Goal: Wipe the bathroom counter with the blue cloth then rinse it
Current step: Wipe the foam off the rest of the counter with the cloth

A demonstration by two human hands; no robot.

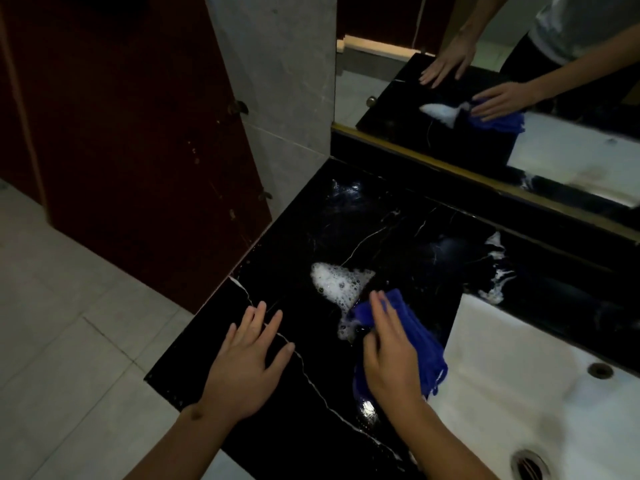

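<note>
The black marble counter [398, 237] with white veins fills the middle of the head view. A patch of white soap foam [337, 284] lies on it. The blue cloth [415, 337] sits folded just right of the foam, near the sink's edge. My right hand [389, 355] presses flat on the cloth with straight fingers pointing toward the foam. My left hand [247, 362] rests flat on the bare counter to the left, fingers spread.
A white sink [540, 386] with a drain [530, 465] and overflow hole [600, 370] lies to the right. A gold-framed mirror [485, 109] behind reflects my hands. Dark red stall door [138, 133] and tiled floor [69, 323] are on the left.
</note>
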